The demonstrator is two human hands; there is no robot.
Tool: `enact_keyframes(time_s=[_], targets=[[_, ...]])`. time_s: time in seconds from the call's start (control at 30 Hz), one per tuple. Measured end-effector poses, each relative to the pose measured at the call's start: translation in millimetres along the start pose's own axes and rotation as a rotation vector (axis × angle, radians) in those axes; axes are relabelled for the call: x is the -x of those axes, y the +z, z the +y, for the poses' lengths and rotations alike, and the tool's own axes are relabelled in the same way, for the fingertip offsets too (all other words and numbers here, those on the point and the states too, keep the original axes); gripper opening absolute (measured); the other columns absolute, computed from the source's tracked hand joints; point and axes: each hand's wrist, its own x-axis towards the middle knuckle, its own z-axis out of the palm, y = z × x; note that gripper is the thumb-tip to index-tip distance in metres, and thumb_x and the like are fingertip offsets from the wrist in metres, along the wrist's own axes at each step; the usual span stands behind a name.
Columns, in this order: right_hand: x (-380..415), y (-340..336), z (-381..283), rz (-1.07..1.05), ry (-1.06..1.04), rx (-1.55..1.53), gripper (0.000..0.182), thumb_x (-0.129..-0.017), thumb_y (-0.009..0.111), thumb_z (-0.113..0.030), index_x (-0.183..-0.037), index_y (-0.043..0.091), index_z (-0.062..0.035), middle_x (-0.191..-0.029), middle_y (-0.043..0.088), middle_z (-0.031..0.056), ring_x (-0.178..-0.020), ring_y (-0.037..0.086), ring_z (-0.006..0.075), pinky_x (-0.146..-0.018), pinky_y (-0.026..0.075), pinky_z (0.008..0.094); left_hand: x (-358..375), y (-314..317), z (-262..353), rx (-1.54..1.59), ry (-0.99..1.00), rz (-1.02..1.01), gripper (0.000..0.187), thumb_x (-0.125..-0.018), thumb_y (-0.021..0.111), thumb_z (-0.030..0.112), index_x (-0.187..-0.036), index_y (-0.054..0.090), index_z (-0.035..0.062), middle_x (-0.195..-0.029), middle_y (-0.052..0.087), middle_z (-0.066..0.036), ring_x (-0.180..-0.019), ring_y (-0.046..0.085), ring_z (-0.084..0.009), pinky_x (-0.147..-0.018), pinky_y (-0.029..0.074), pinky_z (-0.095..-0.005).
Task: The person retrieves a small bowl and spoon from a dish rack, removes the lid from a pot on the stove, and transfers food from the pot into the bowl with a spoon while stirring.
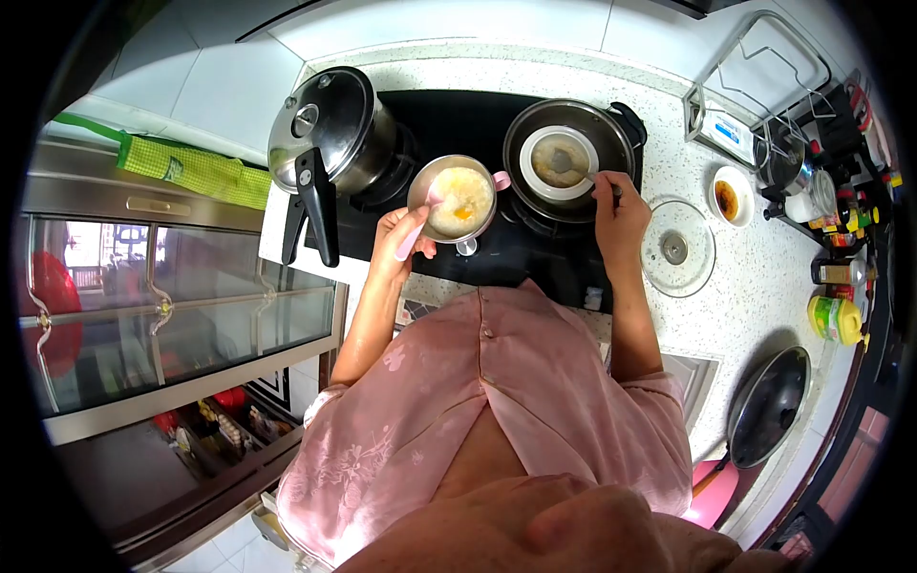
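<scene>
My left hand is closed around the side of a metal bowl with pink handles, above the front of the stove. Pale porridge with an orange-yellow patch fills the bowl. A pink spoon stands in it, its handle against my fingers. My right hand has its fingers pinched at the right edge of a frying pan. Inside that pan sits a white bowl with brownish-white food. A grey spoon dips into this food, its handle running toward my right fingers.
A pressure cooker stands on the left burner, its black handle toward me. Right of the stove lie a glass lid and a small bowl with brown sauce. Bottles, a wire rack and a wok line the right side.
</scene>
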Motion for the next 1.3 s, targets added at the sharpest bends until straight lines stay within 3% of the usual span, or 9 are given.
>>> enact_keyframes(time_s=[0.2,0.43,0.5,0.63,0.7,0.73,0.93,1.0,1.3], targets=[[1,1,-4,0.054,-0.122,0.15,0.004,-0.081,0.062,-0.007,-0.082,0.059,-0.0042,-0.068,0.058,0.0119,-0.056,0.055,0.0263,-0.051,0.043,0.0335,0,-2,1,-0.027,-0.004,-0.018,0.026,-0.084,0.059,0.022,-0.08,0.061,-0.0035,-0.06,0.06,-0.009,-0.042,0.055,-0.014,-0.04,0.048,-0.0231],[-2,4,-2,0.071,-0.257,0.156,0.005,-0.082,0.061,-0.008,-0.082,0.059,-0.0036,-0.07,0.059,0.0108,-0.057,0.056,0.0241,-0.051,0.044,0.0312,2,2,2,-0.029,0.008,0.013,0.026,-0.083,0.061,0.022,-0.082,0.064,-0.0036,-0.059,0.061,-0.007,-0.04,0.055,-0.0104,-0.039,0.046,-0.0202],[3,5,-2,0.064,-0.066,0.041,0.005,-0.084,0.06,-0.008,-0.083,0.06,-0.0026,-0.069,0.059,0.0108,-0.057,0.057,0.0219,-0.051,0.044,0.0285,2,1,2,-0.026,0.006,0.01,0.026,-0.083,0.061,0.022,-0.082,0.064,-0.0037,-0.059,0.061,-0.007,-0.04,0.055,-0.0103,-0.039,0.046,-0.0202],[5,2,-10,0.054,0.037,-0.01,0.007,-0.085,0.059,-0.009,-0.083,0.06,-0.002,-0.068,0.059,0.0114,-0.056,0.057,0.0209,-0.051,0.044,0.0271,2,-1,2,-0.031,0.001,0.001,0.026,-0.083,0.06,0.021,-0.082,0.063,-0.0044,-0.061,0.061,-0.008,-0.041,0.055,-0.012,-0.039,0.047,-0.0215],[7,4,-1,0.023,-0.039,0.046,0.009,-0.087,0.057,-0.009,-0.086,0.061,-0.0015,-0.063,0.06,0.0057,-0.054,0.056,0.0086,-0.049,0.041,0.0218,2,0,2,-0.045,-0.007,-0.003,0.027,-0.083,0.059,0.022,-0.083,0.062,-0.0046,-0.062,0.062,-0.009,-0.042,0.056,-0.0138,-0.039,0.048,-0.0229],[8,4,1,0.025,-0.039,0.047,0.009,-0.087,0.057,-0.009,-0.086,0.061,-0.0015,-0.063,0.06,0.0057,-0.054,0.056,0.0086,-0.049,0.041,0.0218,3,3,3,-0.033,-0.003,0.004,0.026,-0.083,0.059,0.021,-0.083,0.063,-0.0047,-0.061,0.062,-0.008,-0.041,0.055,-0.012,-0.039,0.046,-0.0214],[9,10,4,0.029,-0.113,0.16,0.01,-0.087,0.058,-0.011,-0.083,0.06,-0.0014,-0.064,0.061,0.0084,-0.054,0.059,0.0134,-0.049,0.044,0.024,3,0,2,-0.02,0.005,0.005,0.025,-0.084,0.06,0.02,-0.085,0.064,-0.0047,-0.061,0.062,-0.007,-0.04,0.054,-0.0103,-0.039,0.045,-0.0199],[7,11,2,0.054,-0.085,0.109,0.01,-0.083,0.061,-0.009,-0.078,0.057,-0.0019,-0.063,0.057,0.0131,-0.051,0.056,0.0257,-0.047,0.041,0.0307,3,0,3,-0.021,0.002,0.012,0.025,-0.084,0.06,0.02,-0.085,0.064,-0.0047,-0.062,0.062,-0.007,-0.04,0.054,-0.0104,-0.039,0.046,-0.02],[-2,14,2,0.106,0.017,0.094,0.012,-0.084,0.061,-0.011,-0.077,0.058,-0.0017,-0.056,0.054,0.0132,-0.045,0.054,0.0242,-0.044,0.04,0.0302,3,-1,1,-0.007,-0.006,0.026,0.025,-0.083,0.06,0.019,-0.086,0.064,-0.0052,-0.063,0.063,-0.008,-0.04,0.054,-0.0104,-0.039,0.045,-0.02]])
